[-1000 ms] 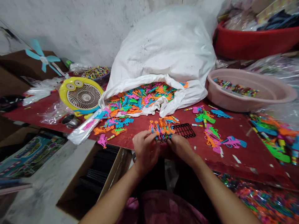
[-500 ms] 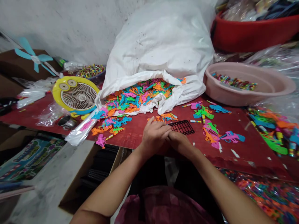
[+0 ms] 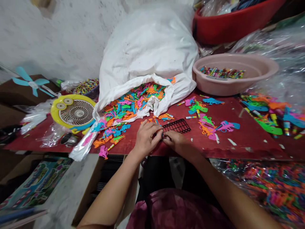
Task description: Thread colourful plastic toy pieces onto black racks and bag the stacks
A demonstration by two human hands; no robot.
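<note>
My left hand (image 3: 147, 137) and my right hand (image 3: 178, 144) are close together above the table's front edge, fingers curled and fingertips nearly meeting. Between the fingertips is something small and dark, mostly covered, which I cannot make out. Just behind my right hand lies a black plastic grid (image 3: 179, 126), its left end close to my fingers. Small flat plastic toy guns (image 3: 206, 126) in pink, green, orange and blue lie to the right, with several little striped tubes (image 3: 191, 117) among them. More toy guns (image 3: 114, 133) are scattered left of my left hand.
A large white sack (image 3: 147, 47) spills toy guns at the back. A pink basin (image 3: 214, 86) of small tubes stands right, below a red tub (image 3: 228, 30). At left are a yellow fan (image 3: 54, 109), a metal cup (image 3: 69, 139) and a plastic bag (image 3: 82, 146).
My hands have parted slightly from their clasped position, showing a small dark thing between the fingertips. The camera view has turned, so the basin and sack appear further left.
</note>
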